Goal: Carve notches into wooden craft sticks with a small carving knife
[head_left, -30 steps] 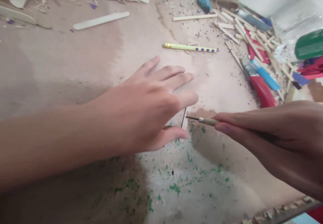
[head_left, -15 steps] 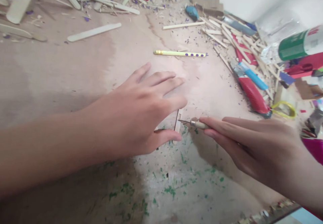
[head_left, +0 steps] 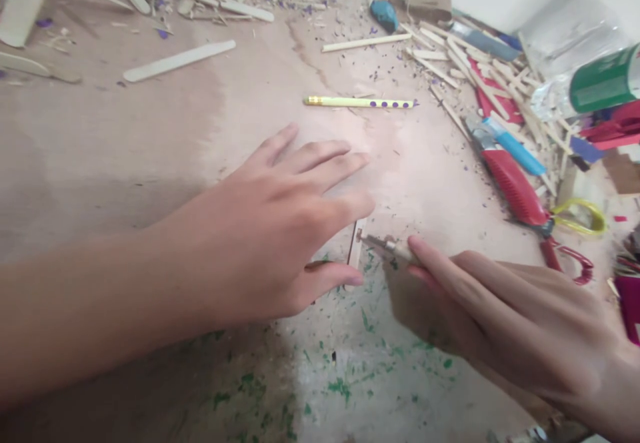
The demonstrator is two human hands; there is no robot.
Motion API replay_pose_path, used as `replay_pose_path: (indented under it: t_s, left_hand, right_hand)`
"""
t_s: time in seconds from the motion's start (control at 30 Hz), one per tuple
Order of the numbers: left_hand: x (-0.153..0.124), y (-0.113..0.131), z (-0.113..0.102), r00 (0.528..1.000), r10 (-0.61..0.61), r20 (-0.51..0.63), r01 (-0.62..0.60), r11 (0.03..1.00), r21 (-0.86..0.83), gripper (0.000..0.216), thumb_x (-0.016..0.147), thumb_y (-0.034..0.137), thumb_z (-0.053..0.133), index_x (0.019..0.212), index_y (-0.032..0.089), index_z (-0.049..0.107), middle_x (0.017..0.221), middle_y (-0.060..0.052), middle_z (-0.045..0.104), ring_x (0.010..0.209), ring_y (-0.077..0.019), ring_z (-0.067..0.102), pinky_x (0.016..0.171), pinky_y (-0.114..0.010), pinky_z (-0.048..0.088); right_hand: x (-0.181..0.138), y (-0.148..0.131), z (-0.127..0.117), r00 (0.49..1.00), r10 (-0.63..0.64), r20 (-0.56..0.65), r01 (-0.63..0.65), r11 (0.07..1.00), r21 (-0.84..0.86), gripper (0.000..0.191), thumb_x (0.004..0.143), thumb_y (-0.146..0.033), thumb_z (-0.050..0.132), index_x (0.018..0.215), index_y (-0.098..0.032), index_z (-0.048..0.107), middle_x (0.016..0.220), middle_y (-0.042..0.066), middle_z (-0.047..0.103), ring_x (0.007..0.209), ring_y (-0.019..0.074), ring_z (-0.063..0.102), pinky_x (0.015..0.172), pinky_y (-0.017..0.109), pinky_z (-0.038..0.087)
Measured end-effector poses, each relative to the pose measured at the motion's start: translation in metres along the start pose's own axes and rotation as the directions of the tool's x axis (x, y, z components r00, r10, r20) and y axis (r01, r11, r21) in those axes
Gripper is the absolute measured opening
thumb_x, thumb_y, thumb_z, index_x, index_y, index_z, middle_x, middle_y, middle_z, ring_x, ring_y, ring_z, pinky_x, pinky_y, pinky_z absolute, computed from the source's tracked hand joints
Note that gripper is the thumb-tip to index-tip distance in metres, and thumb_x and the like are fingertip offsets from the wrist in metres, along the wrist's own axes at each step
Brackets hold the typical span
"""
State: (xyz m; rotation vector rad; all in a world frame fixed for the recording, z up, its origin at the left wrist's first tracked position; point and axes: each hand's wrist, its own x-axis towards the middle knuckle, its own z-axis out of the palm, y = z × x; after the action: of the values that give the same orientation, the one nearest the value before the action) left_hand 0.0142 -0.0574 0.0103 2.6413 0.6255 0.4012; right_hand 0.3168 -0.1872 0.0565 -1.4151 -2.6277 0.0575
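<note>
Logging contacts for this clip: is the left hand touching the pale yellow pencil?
Apart. The head view shows a strip of tabletop between the left hand and the pale yellow pencil, which lies beyond it.

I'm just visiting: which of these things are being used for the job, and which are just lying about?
In use, by the look of it:
narrow wooden stick, partly under the left grip
pointed tool, held in the right grip

Lying about:
spotted pencil
broad pale stick
red-handled tool
green-labelled bottle
</note>
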Motion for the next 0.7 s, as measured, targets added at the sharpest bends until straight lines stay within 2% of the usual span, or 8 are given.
replay_pose_path:
  t_s: [0.1, 0.2, 0.33, 0.53, 0.7]
  left_hand:
    - [-0.001, -0.002, 0.004, 0.999, 0.016, -0.029, -0.016, 1.0, 0.004, 0.046, 0.124, 0.057, 0.069, 0.154, 0.023, 0.077, 0.193, -0.019, 0.062, 0.184, -0.0486, 0.054, 0.154, -0.082, 0.038]
    - [-0.002, -0.004, 0.006, 0.998, 0.037, -0.057, -0.037, 0.999, -0.002, 0.043, 0.126, 0.053, 0.063, 0.154, 0.022, 0.076, 0.19, -0.022, 0.063, 0.183, -0.0483, 0.055, 0.152, -0.085, 0.039]
    - [-0.002, -0.003, 0.006, 0.998, 0.023, -0.056, -0.023, 1.0, 0.0, 0.042, 0.128, 0.05, 0.059, 0.156, 0.023, 0.074, 0.192, -0.021, 0.062, 0.185, -0.045, 0.053, 0.153, -0.083, 0.038]
    - [0.0, -0.005, 0.006, 1.0, 0.016, -0.027, -0.016, 1.0, -0.013, 0.045, 0.12, 0.06, 0.074, 0.152, 0.028, 0.078, 0.193, -0.018, 0.062, 0.185, -0.0465, 0.052, 0.156, -0.082, 0.037]
    - [-0.001, -0.005, 0.006, 0.997, 0.042, -0.063, -0.043, 0.999, -0.008, 0.038, 0.123, 0.053, 0.069, 0.146, 0.024, 0.077, 0.189, -0.023, 0.064, 0.183, -0.0493, 0.055, 0.151, -0.087, 0.04]
  right_hand:
    - [0.01, 0.001, -0.007, 0.999, -0.009, -0.047, 0.008, 0.999, -0.039, 0.056, 0.125, -0.008, 0.067, 0.179, -0.023, 0.068, 0.078, -0.004, 0.081, 0.053, 0.0144, 0.066, 0.053, 0.032, 0.051]
    - [0.016, -0.001, -0.011, 0.999, 0.036, -0.015, -0.036, 0.999, 0.029, 0.046, 0.128, -0.012, 0.062, 0.168, -0.03, 0.073, 0.082, -0.006, 0.084, 0.052, 0.015, 0.066, 0.052, 0.035, 0.051]
    - [0.019, -0.003, -0.011, 0.999, 0.027, 0.033, -0.031, 0.992, 0.125, 0.034, 0.128, -0.015, 0.06, 0.155, -0.029, 0.076, 0.095, -0.003, 0.091, 0.058, 0.0151, 0.076, 0.053, 0.036, 0.055]
    - [0.025, 0.002, -0.019, 0.995, 0.044, 0.09, -0.061, 0.979, 0.192, 0.034, 0.128, -0.02, 0.062, 0.157, -0.032, 0.076, 0.105, -0.001, 0.095, 0.068, 0.017, 0.085, 0.056, 0.031, 0.061]
    - [0.035, 0.001, -0.026, 0.991, 0.03, 0.127, -0.058, 0.975, 0.216, 0.028, 0.128, -0.021, 0.06, 0.142, -0.026, 0.084, 0.121, 0.005, 0.099, 0.08, 0.0212, 0.094, 0.062, 0.029, 0.07]
